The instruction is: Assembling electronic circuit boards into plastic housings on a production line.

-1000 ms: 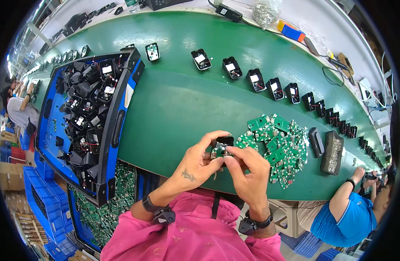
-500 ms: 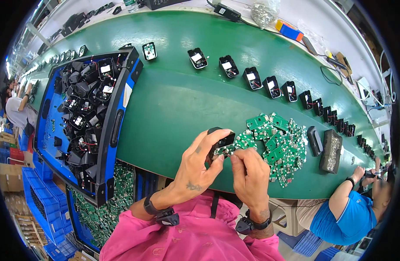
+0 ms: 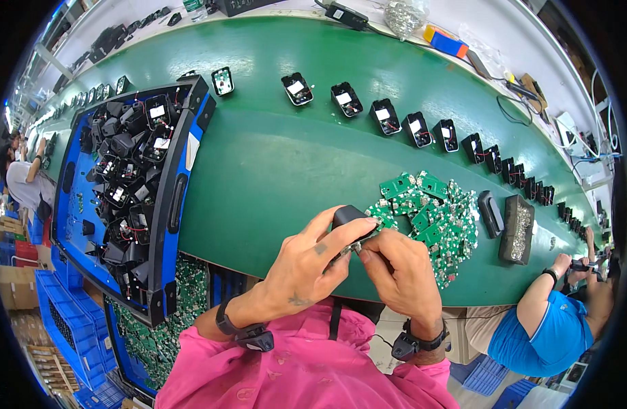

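Over the near edge of the bench, my left hand (image 3: 305,262) is closed around a black plastic housing (image 3: 347,216), its rounded outer side tilted upward. A green circuit board shows only as a thin edge under the housing, between my two hands. My right hand (image 3: 403,274) is closed, with thumb and forefinger pinching at that edge; its fingers cover most of the contact. Just beyond my right hand spreads a heap of loose green circuit boards (image 3: 431,217).
A blue-and-black crate (image 3: 170,225) of black housings stands at left. A curved row of open housings (image 3: 345,99) runs along the bench. Right of the heap are a black part (image 3: 491,213) and a dark box (image 3: 516,230) of small metal pieces. A co-worker in blue (image 3: 545,334) sits at right.
My left hand has turned the housing so its outer side faces up, hiding most of the board. My right hand has shifted slightly right and down, still pinching.
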Available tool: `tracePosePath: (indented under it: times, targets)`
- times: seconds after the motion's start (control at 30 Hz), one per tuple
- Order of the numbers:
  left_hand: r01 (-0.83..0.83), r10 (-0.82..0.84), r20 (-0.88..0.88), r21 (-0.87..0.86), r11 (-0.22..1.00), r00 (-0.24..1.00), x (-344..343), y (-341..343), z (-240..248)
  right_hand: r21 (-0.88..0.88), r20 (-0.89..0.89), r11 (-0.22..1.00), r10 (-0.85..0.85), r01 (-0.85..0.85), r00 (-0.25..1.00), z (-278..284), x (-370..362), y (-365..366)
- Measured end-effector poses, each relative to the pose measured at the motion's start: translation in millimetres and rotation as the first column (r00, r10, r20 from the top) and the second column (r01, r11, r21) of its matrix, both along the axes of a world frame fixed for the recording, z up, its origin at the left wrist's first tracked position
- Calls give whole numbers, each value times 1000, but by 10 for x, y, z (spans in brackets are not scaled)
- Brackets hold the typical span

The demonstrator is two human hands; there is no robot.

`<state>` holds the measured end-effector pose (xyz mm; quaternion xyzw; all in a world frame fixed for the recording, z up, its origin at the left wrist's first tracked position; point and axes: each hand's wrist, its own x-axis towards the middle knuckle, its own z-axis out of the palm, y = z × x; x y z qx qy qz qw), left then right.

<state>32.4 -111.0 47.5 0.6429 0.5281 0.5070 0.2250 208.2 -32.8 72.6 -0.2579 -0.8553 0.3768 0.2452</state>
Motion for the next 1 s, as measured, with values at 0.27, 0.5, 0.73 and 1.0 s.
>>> tracePosePath:
  times: [0.27, 0.5, 0.73, 1.0]
  targets:
    - [-106, 106, -17, -41, 993, 994, 92, 98, -67, 10, -63, 979, -202, 203, 977, -231, -84, -53]
    - [161, 60, 620, -295, 942, 782, 5, -19, -297, -513, -44, 826, -295, 232, 955, -463, -79, -42]
    - [56, 62, 395, -280, 958, 917, 29, 71, -401, -769, -318, 638, -426, 32, 847, -424, -48, -210]
    - [-23, 74, 343, -150, 988, 937, 15, 38, -526, -524, -295, 847, -282, 93, 913, -536, -106, -185]
